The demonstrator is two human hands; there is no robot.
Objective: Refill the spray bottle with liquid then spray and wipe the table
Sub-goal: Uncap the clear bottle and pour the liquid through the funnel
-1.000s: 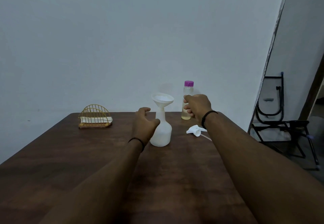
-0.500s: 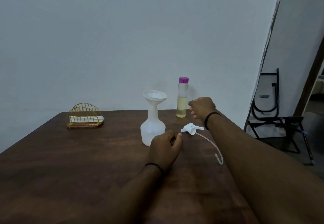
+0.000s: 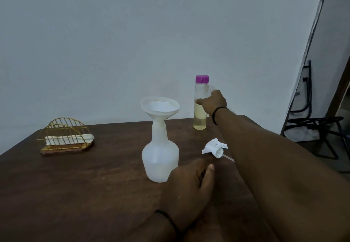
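While my right hand (image 3: 213, 102) reaches far over the table (image 3: 94, 194), its fingers curl round the side of the bottle (image 3: 200, 107), about halfway up. I cannot see the fingertips on the far side, but the thumb side touches the glass. The bottle is clear, stands up straight near the back edge of the table, and has a purple cap (image 3: 202, 79) on top. Yellow liquid fills the lower part of it. A black band (image 3: 217, 113) sits on that wrist.

My left hand (image 3: 189, 188) rests low on the table, close to me. Its fingers are curled in loosely and it holds nothing. It lies just beside the sprayer (image 3: 160, 158), at its bottom right; I cannot tell if they touch. A black band is on this wrist too.

The sprayer is a white jug with a thin neck, and it stands up straight in the middle of the table. A white funnel (image 3: 160, 108) sits in its neck. The spray head (image 3: 215, 148) lies on its side on the table, between the sprayer and my right arm, with its thin tube going under the arm.

Far to the left is a gold wire rack (image 3: 65, 137) with a folded white cloth (image 3: 70, 139) in it.
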